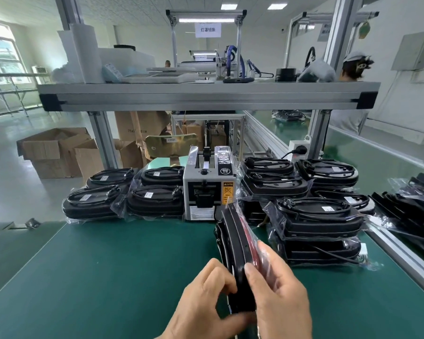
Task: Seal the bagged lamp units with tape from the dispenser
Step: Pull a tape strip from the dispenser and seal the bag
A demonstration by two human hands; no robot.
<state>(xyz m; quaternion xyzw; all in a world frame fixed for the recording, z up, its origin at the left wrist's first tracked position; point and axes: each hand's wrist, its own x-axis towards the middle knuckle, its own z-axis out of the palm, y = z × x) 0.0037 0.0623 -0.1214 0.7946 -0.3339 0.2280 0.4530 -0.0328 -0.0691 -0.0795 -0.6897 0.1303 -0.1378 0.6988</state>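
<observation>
Both hands grip one bagged lamp on edge, lower center: left hand w/ curled fingers, right hand pinching. Dispenser just behind, center.

Left grip and right grip side by side, fingers curled round bagged lamp unit

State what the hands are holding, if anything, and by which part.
One bagged lamp unit, stood on edge, gripped at its near end: left hand on one face, right hand on the other.
</observation>
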